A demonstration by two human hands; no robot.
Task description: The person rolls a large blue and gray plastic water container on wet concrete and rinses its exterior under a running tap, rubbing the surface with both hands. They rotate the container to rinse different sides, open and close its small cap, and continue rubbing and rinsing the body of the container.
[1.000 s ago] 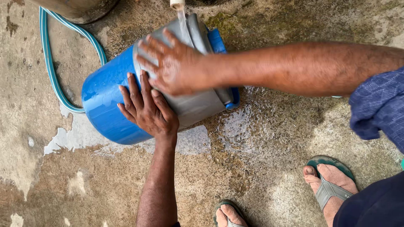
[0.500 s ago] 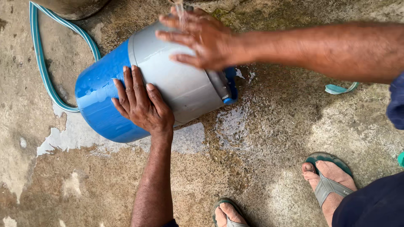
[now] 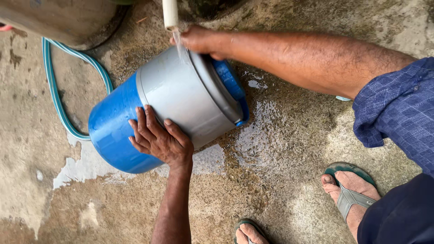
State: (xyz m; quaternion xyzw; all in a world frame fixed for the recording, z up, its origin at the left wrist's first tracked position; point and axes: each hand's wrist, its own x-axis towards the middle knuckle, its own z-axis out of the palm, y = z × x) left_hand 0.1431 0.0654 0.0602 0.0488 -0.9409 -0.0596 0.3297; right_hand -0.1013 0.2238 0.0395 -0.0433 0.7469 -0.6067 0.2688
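On blue-grey container (image 3: 181, 97), left hand (image 3: 158, 140) splayed flat

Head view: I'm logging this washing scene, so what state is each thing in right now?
Blue and grey container: tipped on its side, wet.
White pipe: running, water falling on the container.
Left hand: flat, fingers spread on the container's side.
Right hand: on the container's upper edge, under the pipe.
Green hose: lying looped on the ground.
Concrete floor: wet beside the container.
Sandal: worn on a foot.
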